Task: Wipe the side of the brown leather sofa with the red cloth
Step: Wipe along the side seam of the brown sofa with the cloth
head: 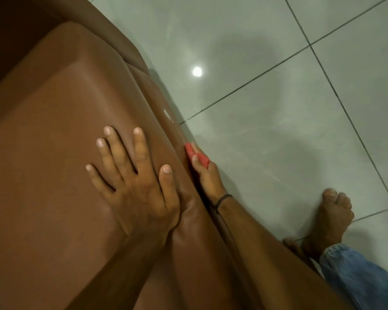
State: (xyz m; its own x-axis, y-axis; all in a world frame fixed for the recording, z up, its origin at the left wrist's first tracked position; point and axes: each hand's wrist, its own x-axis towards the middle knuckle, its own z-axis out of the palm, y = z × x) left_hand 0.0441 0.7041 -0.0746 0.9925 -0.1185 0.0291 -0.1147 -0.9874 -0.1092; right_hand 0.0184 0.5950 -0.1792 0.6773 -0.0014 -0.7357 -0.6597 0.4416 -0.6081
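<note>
My right hand (207, 175) is closed on the red cloth (196, 155), pressing it flat against the side of the brown sofa (54, 130). The cloth looks soft, light and bunchy, so I would keep it balled in my fingers. My left hand (132, 175) lies open on top, holding nothing.
</note>
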